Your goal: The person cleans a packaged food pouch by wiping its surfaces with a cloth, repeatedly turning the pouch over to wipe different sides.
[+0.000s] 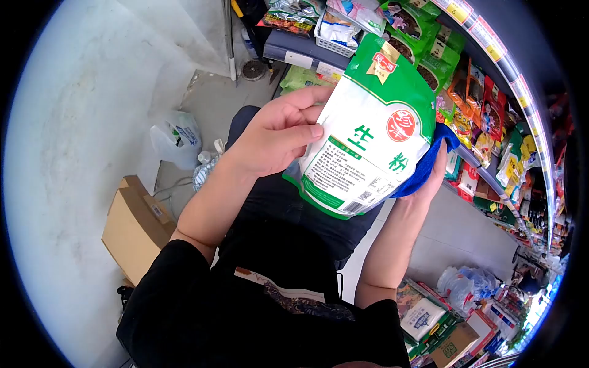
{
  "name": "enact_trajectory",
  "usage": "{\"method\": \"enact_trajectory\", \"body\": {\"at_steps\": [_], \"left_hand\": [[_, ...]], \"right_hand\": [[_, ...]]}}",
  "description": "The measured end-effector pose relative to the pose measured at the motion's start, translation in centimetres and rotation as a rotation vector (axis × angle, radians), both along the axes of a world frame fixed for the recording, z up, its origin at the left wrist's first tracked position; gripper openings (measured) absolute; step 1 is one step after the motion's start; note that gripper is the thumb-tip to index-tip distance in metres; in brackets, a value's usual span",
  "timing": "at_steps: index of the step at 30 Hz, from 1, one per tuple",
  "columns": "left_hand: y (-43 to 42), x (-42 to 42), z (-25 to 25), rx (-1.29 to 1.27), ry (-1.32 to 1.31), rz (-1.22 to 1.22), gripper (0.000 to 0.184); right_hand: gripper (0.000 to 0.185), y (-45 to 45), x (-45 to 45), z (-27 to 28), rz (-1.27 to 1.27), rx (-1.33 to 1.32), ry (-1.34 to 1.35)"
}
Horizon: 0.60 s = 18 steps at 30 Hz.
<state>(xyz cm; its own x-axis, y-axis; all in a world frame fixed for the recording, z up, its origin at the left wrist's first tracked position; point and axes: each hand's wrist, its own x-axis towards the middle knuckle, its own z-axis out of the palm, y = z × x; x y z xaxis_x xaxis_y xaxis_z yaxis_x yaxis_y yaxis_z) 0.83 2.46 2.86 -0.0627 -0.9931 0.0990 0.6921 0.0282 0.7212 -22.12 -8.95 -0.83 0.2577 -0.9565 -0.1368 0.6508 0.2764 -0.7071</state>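
Observation:
A green and white pouch of starch (pixel 356 122) is held up in front of my chest, tilted, its printed face toward me. My left hand (pixel 279 132) pinches its left edge, thumb on the front and fingers behind. At the pouch's right edge, my right hand (pixel 432 175) is closed around a bunched blue cloth (pixel 423 165), which presses against the side of the pouch. Most of the right fingers are hidden behind the cloth and pouch.
Shelves with packaged food (pixel 481 101) curve along the right, edged by a price-tag rail (pixel 491 46). A white basket (pixel 336 42) sits on the shelf ahead. On the left floor are a cardboard box (pixel 138 224) and a white plastic bag (pixel 176 140), beside a pale wall (pixel 80 122).

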Motion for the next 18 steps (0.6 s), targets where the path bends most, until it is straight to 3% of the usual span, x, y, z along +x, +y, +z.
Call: {"method": "enact_trajectory", "body": {"at_steps": [2, 5, 15, 16, 18], "left_hand": [[0.2, -0.1, -0.2, 0.001, -0.043, -0.001, 0.056], [0.8, -0.1, -1.5, -0.021, -0.36, 0.001, 0.054], [2.2, 0.3, -2.1, 0.061, -0.465, 0.046, 0.027], [2.3, 0.2, -2.3, 0.066, -0.48, 0.071, 0.026], [2.4, 0.1, -2.6, 0.074, -0.513, 0.123, 0.025]], "right_hand": [[0.04, -0.2, -0.5, -0.3, -0.051, -0.033, 0.041], [0.04, -0.1, -0.5, 0.1, -0.142, -0.06, 0.109], [0.033, -0.5, -0.3, 0.9, -0.107, -0.13, 0.081], [0.023, -0.1, 0.4, 2.0, -0.122, -0.115, 0.088], [0.023, -0.1, 0.6, 2.2, -0.134, -0.097, 0.093]]}}
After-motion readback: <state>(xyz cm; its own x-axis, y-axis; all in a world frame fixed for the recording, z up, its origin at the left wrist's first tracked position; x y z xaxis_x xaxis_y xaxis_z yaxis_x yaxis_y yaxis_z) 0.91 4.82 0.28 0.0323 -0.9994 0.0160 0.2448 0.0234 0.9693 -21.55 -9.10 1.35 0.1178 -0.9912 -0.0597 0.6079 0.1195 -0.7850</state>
